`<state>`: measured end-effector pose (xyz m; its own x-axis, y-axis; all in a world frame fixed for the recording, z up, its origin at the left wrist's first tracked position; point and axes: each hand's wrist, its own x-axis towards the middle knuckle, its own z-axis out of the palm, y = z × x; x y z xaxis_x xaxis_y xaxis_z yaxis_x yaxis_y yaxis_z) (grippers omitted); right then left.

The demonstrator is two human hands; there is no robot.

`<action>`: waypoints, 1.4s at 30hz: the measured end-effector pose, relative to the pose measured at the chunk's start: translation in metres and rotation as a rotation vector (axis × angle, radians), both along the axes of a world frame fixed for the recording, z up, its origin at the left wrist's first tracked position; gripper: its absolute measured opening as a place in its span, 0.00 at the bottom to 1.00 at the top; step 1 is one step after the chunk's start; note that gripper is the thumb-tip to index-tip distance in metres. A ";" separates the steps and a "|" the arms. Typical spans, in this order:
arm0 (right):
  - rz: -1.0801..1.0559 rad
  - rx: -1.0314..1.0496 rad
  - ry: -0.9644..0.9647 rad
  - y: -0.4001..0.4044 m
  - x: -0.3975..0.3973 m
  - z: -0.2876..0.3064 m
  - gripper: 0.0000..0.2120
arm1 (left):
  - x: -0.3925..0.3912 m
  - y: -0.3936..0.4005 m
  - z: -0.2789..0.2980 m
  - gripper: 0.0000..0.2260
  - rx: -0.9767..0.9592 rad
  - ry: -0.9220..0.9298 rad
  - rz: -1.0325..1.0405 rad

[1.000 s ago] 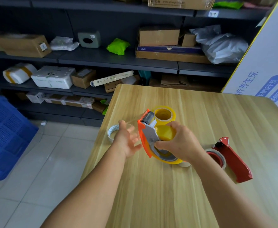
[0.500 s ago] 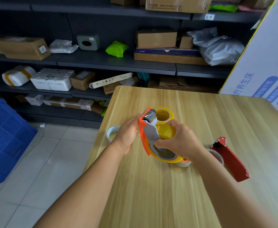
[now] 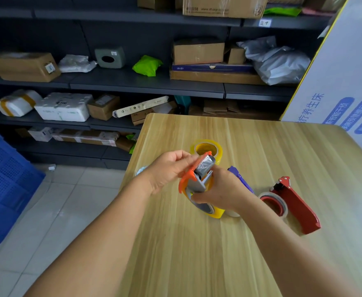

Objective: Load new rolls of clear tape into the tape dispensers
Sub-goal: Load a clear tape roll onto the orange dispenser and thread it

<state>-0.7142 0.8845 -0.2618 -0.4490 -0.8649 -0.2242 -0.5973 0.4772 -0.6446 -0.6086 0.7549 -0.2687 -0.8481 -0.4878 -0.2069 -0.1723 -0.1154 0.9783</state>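
Observation:
I hold an orange tape dispenser [image 3: 188,179] with a grey metal roller above the wooden table [image 3: 197,254]. A yellowish clear tape roll [image 3: 215,212] sits in it. My right hand [image 3: 220,189] grips the dispenser's body and roll from the right. My left hand [image 3: 167,170] pinches its orange top edge next to the roller. Behind them a loose yellowish tape roll [image 3: 205,150] lies flat. A red dispenser [image 3: 295,205] with a clear roll [image 3: 274,204] lies on its side to the right. A purple dispenser [image 3: 240,179] shows partly behind my right hand.
A small whitish roll [image 3: 140,170] lies at the table's left edge, partly hidden by my left wrist. Dark shelves [image 3: 133,82] with boxes and parcels stand behind the table. A blue crate [image 3: 2,185] is on the floor at left. A white printed board [image 3: 343,86] leans at right.
My left hand has moved from open beside the dispenser to pinching its orange top edge. The dispenser has tilted so its roller faces me, and the purple dispenser behind has come into view.

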 end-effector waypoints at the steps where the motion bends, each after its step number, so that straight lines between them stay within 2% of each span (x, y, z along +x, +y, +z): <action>1: -0.002 0.024 0.006 0.000 -0.001 0.000 0.19 | 0.003 -0.007 0.002 0.08 0.011 -0.033 -0.049; 4: 0.027 0.124 0.054 0.004 -0.007 0.006 0.18 | 0.015 -0.027 0.011 0.12 0.063 -0.130 -0.218; 6: 0.063 0.166 0.069 0.007 -0.010 0.012 0.17 | 0.018 -0.033 0.016 0.14 0.104 -0.132 -0.265; 10: 0.123 0.210 0.061 0.010 -0.011 0.023 0.20 | 0.017 -0.034 0.017 0.19 0.068 -0.130 -0.260; 14: 0.171 0.293 0.184 0.015 -0.013 0.029 0.23 | 0.020 -0.038 0.018 0.14 0.035 -0.204 -0.274; 17: 0.182 0.323 0.237 0.021 -0.018 0.030 0.20 | 0.026 -0.040 0.018 0.15 0.046 -0.246 -0.283; 21: 0.196 0.337 0.264 0.027 -0.025 0.036 0.19 | 0.030 -0.040 0.020 0.17 0.063 -0.193 -0.245; 25: 0.177 0.285 0.177 0.029 -0.028 0.042 0.18 | 0.026 -0.030 0.016 0.10 0.177 -0.099 -0.175; 28: 0.131 0.202 0.024 0.029 -0.030 0.042 0.17 | 0.022 -0.015 0.000 0.17 0.215 -0.102 -0.193; 31: 0.098 0.090 -0.146 0.030 -0.028 0.036 0.18 | 0.017 0.000 -0.001 0.16 0.284 -0.040 -0.246; 33: 0.073 0.019 -0.252 0.031 -0.025 0.033 0.22 | 0.016 0.006 0.002 0.17 0.333 0.004 -0.198; 37: 0.154 0.049 -0.105 0.025 -0.018 0.035 0.33 | 0.015 0.011 0.000 0.26 0.347 0.022 -0.099; 39: 0.199 0.049 -0.075 0.019 -0.014 0.039 0.35 | 0.014 0.012 -0.001 0.24 0.335 0.018 -0.109; 42: 0.246 0.075 -0.074 0.016 -0.012 0.050 0.31 | 0.015 0.015 0.002 0.19 0.334 0.027 -0.136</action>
<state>-0.7263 0.9007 -0.2123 -0.2070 -0.9260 -0.3159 -0.6540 0.3711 -0.6592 -0.5936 0.7702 -0.2670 -0.9080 -0.2789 -0.3127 -0.1830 -0.4074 0.8947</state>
